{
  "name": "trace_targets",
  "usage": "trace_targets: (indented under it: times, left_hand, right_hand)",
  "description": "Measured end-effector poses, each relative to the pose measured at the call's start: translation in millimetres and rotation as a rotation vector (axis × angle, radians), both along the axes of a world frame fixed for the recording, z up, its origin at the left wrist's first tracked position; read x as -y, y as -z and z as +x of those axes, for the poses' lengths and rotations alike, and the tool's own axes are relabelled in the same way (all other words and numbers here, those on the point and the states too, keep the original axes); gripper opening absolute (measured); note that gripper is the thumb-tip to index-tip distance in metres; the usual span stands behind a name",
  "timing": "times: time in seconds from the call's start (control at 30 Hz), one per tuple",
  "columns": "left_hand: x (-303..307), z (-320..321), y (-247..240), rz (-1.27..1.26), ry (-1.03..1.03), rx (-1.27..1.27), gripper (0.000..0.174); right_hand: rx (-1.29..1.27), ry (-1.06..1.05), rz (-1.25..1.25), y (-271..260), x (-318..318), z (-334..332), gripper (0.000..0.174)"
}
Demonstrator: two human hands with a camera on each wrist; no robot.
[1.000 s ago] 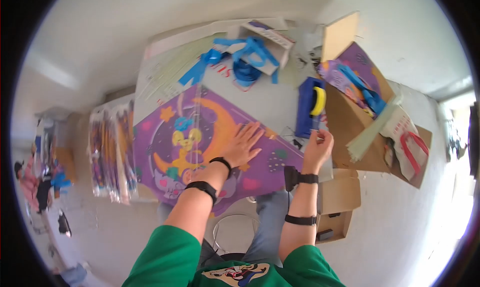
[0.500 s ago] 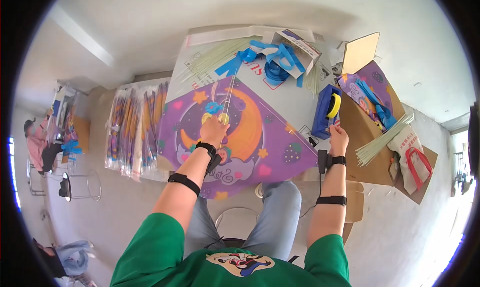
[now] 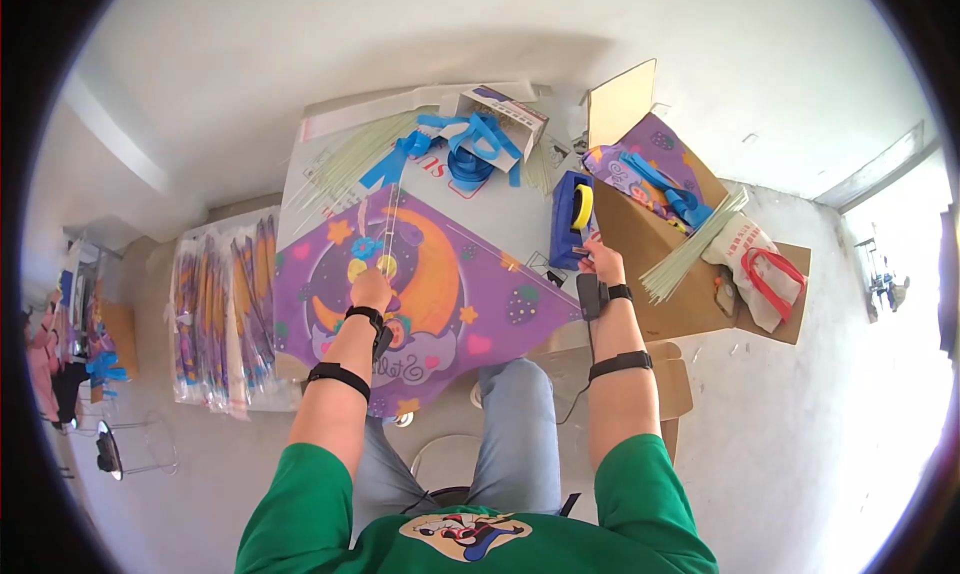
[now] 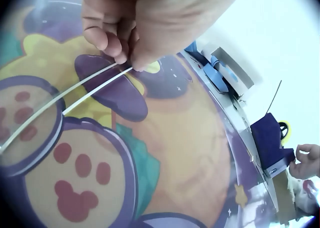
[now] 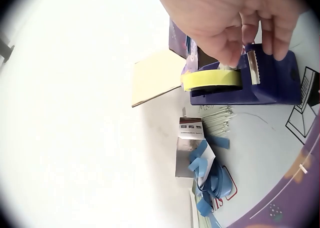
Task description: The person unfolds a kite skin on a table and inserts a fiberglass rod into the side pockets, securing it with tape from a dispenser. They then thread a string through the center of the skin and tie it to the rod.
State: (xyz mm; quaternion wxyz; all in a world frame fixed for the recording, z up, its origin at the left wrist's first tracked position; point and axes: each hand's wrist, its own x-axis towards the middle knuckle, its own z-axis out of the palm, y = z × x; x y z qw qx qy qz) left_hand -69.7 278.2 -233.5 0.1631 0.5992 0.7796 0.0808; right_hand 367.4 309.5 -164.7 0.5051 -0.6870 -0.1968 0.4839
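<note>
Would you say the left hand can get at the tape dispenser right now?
Probably not: the left hand pinches thin rods on the kite, and the right hand holds the tape dispenser.

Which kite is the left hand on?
The unfolded purple moon kite flat on the table; the rest are folded in the cardboard box or bagged alongside.

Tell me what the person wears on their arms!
Short green sleeves. Each arm has two black straps, one at the wrist and one on the forearm. A small black box sits on the right wrist, with a thin cable trailing from it.
</note>
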Motion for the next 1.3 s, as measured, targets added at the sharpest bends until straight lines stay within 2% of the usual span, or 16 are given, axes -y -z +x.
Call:
trace_targets:
  times: [0.13, 0.17, 0.2, 0.27, 0.3, 0.37, 0.4, 0.47, 0.5, 0.57, 0.67, 0.93, 1.13, 1.3]
  left_hand:
    - [-7, -4, 3, -0.025, 0.101, 0.032, 0.026]
    - [-7, -1, -4, -0.048, 0.158, 0.042, 0.024]
    - [-6, 2, -10, -0.041, 0.165, 0.046, 0.024]
    - [7, 11, -32, -0.087, 0.079, 0.290, 0.022]
    - [13, 16, -37, -0.085, 0.082, 0.289, 0.022]
    - [34, 28, -46, -0.073, -0.021, 0.828, 0.022]
    - [45, 34, -52, -0.071, -0.014, 0.824, 0.022]
    - [76, 55, -74, -0.179, 0.016, 1.240, 0.024]
    - [89, 67, -77, -0.186, 0.020, 1.238, 0.024]
    - [111, 93, -83, -0.226, 0.034, 1.390, 0.022]
    - [150, 131, -97, -0.267, 0.070, 1.420, 0.024]
    - [214, 194, -78, -0.454, 0.105, 1.442, 0.016]
    - [225, 212, -65, -0.576, 0.095, 1.510, 0.016]
    - [228, 221, -81, -0.595, 0.106, 1.531, 0.016]
  right_hand:
    - [-0.121, 0.017, 0.045, 4, 19, 1, 0.019]
    - [-0.123, -0.061, 0.027, 3, 27, 2, 0.019]
    - [-0.183, -0.039, 0.077, 5, 39, -2, 0.019]
    - [-0.261, 0.018, 0.028, 1, 59, -10, 0.011]
    - [-0.263, 0.020, 0.030, -1, 71, -13, 0.011]
    - [-0.306, 0.002, 0.105, -3, 102, -20, 0.012]
    - [-0.309, 0.007, 0.109, -4, 117, -26, 0.012]
    - [-0.366, 0.020, 0.208, -10, 151, -40, 0.012]
    - [-0.378, 0.049, 0.195, -15, 169, -48, 0.011]
    - [-0.393, 0.046, 0.205, -23, 200, -59, 0.013]
    - [-0.436, 0.019, 0.211, -30, 246, -74, 0.015]
    - [-0.527, 0.033, 0.158, -36, 345, -110, 0.015]
    - [-0.482, 0.051, 0.159, -33, 355, -108, 0.015]
    - [-0.446, 0.041, 0.155, -40, 357, -111, 0.016]
